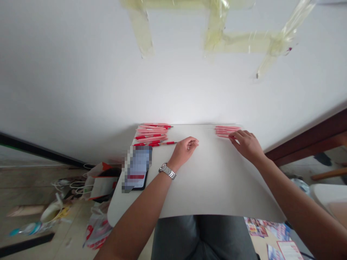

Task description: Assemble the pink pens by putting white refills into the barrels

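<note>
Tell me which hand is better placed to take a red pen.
Left, probably. The left hand is close to the nearest red pen, and no pen shows in its curled fingers. The right hand is farther off, its fingers at the pink pens across the table.

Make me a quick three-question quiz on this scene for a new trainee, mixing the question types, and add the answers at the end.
1. Multiple choice: On which wrist is the silver watch worn?
A) Right
B) Left
C) Neither

2. True or false: The right hand is at the group of pink sticks toward the right side of the white table.

3. Fill in the blank: The device lying on the near side of the red pens is a ____.

Key:
1. B
2. True
3. Phone
</note>
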A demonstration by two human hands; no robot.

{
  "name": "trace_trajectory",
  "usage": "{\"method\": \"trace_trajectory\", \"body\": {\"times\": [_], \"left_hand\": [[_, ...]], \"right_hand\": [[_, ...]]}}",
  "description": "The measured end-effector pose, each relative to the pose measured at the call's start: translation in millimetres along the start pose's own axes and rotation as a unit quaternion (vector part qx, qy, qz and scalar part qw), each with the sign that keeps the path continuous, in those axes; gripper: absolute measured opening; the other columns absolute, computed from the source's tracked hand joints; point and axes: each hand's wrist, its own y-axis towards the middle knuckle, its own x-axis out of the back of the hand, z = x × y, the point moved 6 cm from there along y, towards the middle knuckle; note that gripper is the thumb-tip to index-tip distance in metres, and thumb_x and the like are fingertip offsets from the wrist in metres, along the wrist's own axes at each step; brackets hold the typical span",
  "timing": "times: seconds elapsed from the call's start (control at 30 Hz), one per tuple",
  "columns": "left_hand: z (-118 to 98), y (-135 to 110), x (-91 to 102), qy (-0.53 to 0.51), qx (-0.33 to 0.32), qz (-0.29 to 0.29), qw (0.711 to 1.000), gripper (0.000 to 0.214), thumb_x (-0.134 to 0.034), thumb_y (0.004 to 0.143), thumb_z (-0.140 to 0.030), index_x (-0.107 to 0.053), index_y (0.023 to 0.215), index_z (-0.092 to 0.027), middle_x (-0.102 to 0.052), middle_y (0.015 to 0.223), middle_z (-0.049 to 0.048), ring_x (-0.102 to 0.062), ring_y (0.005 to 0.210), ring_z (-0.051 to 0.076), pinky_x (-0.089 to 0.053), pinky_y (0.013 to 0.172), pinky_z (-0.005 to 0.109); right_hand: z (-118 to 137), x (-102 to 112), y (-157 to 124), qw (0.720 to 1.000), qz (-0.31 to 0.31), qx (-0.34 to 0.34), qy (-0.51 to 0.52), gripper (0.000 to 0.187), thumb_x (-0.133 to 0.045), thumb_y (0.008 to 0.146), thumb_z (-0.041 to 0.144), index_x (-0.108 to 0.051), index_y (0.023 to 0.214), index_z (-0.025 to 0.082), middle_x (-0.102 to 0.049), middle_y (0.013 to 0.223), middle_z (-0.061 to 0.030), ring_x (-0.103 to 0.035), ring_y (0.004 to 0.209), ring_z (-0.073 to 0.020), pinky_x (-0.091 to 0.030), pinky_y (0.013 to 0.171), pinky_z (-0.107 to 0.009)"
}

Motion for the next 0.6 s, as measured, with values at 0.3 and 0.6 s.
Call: {"method": "trace_trajectory", "body": {"times": [0.3,0.6], "left_hand": [[0.0,-0.3,0.1,0.002,-0.002,-0.001,1.000,0.031,-0.062,0.100,-0.049,-0.071,0.104,-0.020,-0.080,0.111,0.0093,-0.078,0.104,0.022,-0.060,0.094,0.032],[-2.2,-0.8,0.1,0.002,0.000,0.000,1.000,0.031,-0.061,0.100,-0.048,-0.071,0.104,-0.019,-0.080,0.112,0.0094,-0.077,0.105,0.022,-0.060,0.094,0.033]], "right_hand": [[-0.8,-8.9,6.9,1.000,0.007,-0.004,-0.022,0.020,-0.055,0.103,0.028,-0.072,0.112,0.022,-0.075,0.112,-0.0120,-0.065,0.103,-0.0301,-0.043,0.081,-0.040],[-4.8,-10.0,5.8,1.000,0.007,0.001,-0.004,0.022,-0.057,0.101,0.029,-0.072,0.115,0.022,-0.074,0.117,-0.0120,-0.066,0.106,-0.0306,-0.047,0.084,-0.041]]}}
